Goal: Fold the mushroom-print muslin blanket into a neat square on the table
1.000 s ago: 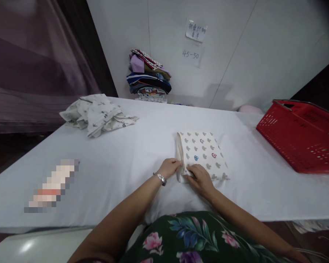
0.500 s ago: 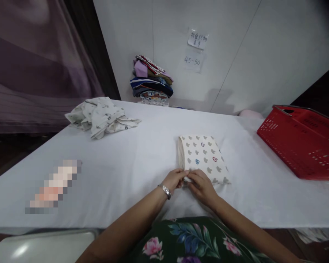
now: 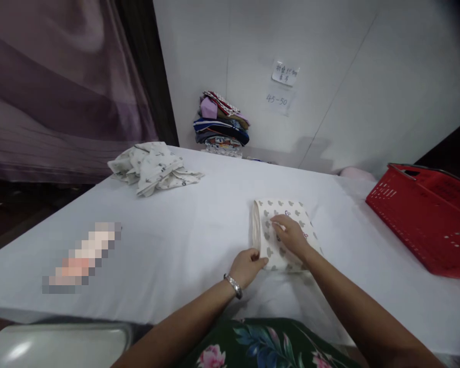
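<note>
A folded cream cloth [image 3: 270, 250] with grey mouse-head-like prints and a few coloured ones lies on the white-covered table [image 3: 210, 225] in front of me. My left hand [image 3: 248, 267] is at its near left corner, the thumb on top and the fingers curled in at the folded edge, gripping it. Above the top face of the cloth is my right hand [image 3: 290, 235], its fingers bent and pointing left, with nothing seen in them. Whether its fingertips press on the cloth is hard to make out. A silver bracelet [image 3: 233, 286] circles my left wrist.
A crumpled white printed cloth [image 3: 155, 168] lies at the far left of the table. Folded fabrics [image 3: 222, 125] are stacked by the wall. A red plastic basket [image 3: 425, 220] stands at right. A pixelated patch [image 3: 82, 258] covers something at left.
My right hand has left the near corner and moved up over the middle of the folded cloth. My left hand stays at the corner. The view has shifted slightly.
</note>
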